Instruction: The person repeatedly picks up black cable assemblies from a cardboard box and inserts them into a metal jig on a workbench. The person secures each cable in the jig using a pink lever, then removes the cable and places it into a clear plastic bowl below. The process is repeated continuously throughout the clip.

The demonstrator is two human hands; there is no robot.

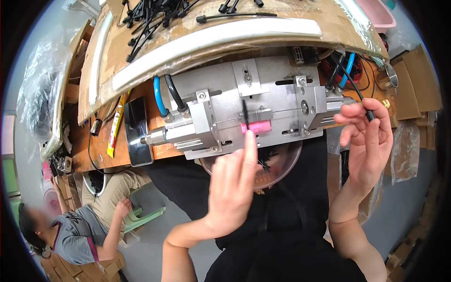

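Note:
My left hand (232,188) is over the front of a metal fixture (225,87), its index finger stretched out and the others partly bent. That fingertip is at a pink block (260,127) on the fixture's middle. A short, thin black piece (244,113) stands just beyond the fingertip; whether they touch I cannot tell. My right hand (369,141), raised at the right end of the fixture, pinches a thin black rod with a black cap (369,114) between thumb and fingers. The rod slants up and to the left.
A cardboard-covered shelf (206,44) above the fixture bears a pile of capped black rods (152,19). A clear bowl (282,171) with black pieces is below the fixture. A phone (137,136) lies left. Another person (80,230) sits at lower left.

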